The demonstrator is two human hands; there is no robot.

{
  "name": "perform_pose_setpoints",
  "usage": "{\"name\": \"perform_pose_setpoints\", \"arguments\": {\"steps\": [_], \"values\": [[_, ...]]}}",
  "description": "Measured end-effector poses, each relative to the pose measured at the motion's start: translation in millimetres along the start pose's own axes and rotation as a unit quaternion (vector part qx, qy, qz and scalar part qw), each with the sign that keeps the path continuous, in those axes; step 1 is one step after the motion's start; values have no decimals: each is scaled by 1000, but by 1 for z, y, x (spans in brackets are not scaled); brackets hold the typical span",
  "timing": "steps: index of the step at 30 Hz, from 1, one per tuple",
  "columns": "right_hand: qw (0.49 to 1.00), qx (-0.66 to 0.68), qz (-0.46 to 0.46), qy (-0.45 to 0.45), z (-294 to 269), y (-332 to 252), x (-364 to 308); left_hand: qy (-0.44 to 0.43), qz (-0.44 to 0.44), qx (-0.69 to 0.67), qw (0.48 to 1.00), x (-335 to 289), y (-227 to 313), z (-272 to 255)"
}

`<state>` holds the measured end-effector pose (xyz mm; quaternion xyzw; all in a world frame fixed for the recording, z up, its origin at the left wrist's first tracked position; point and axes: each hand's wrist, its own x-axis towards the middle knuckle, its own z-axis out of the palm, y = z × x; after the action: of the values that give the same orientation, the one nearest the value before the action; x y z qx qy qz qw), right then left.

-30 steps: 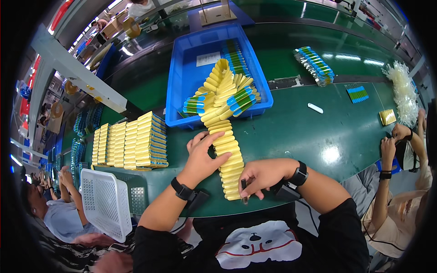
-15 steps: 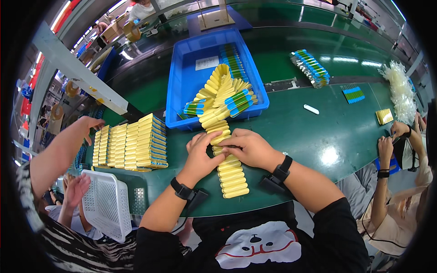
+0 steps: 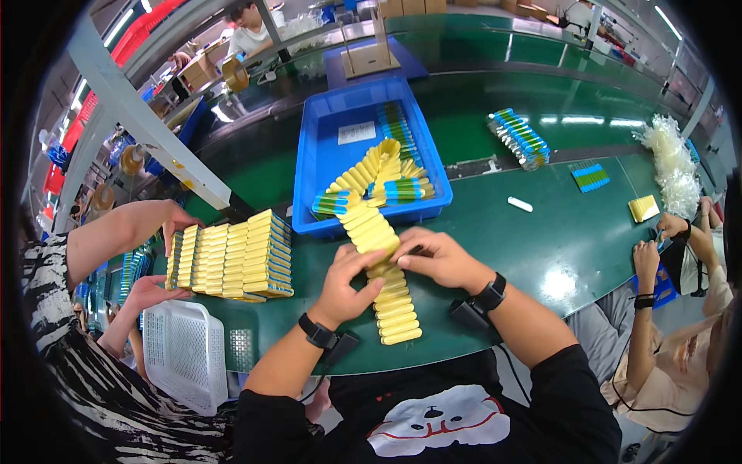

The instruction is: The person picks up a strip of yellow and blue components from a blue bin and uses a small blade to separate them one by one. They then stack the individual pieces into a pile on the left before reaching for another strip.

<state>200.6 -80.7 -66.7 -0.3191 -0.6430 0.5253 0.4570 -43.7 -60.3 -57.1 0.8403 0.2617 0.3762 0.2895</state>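
Observation:
A long row of yellow, round-ended flat pieces (image 3: 396,303) lies on the green table before me, overlapping one another. It runs up under a second bunch of the same pieces (image 3: 366,226), which slants over the near rim of a blue tray (image 3: 302,166). My left hand (image 3: 348,284) grips the row from the left, with its thumb across the pieces. From the right my right hand (image 3: 437,259) pinches the pieces at the same spot, with thumb and fingertips close together. More yellow pieces with blue and green sides are heaped inside the tray.
At left, a co-worker's hands (image 3: 162,292) hold a block of stacked yellow rows (image 3: 232,255), above a white basket (image 3: 184,348). To the right lie a small white oval piece (image 3: 520,204), blue-green bundles (image 3: 591,177) and clear plastic bags (image 3: 668,166). Another person's hands work there.
The view has shifted slightly. My hands stay on the row, and the bunch above them now looks raised and slightly blurred. The co-worker's hands at left have closed around the stacked block.

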Motion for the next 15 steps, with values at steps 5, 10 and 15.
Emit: {"name": "perform_pose_setpoints", "arguments": {"steps": [5,10,15], "values": [[982,172,61,-51,15,-25,6,12,33,-67,997,1,13,-5],[992,65,32,-103,17,-83,23,198,-47,-115,972,-4,1,-12],[968,-147,-26,-200,16,-140,37,288,-78,130,946,41,-2,-28]]}}
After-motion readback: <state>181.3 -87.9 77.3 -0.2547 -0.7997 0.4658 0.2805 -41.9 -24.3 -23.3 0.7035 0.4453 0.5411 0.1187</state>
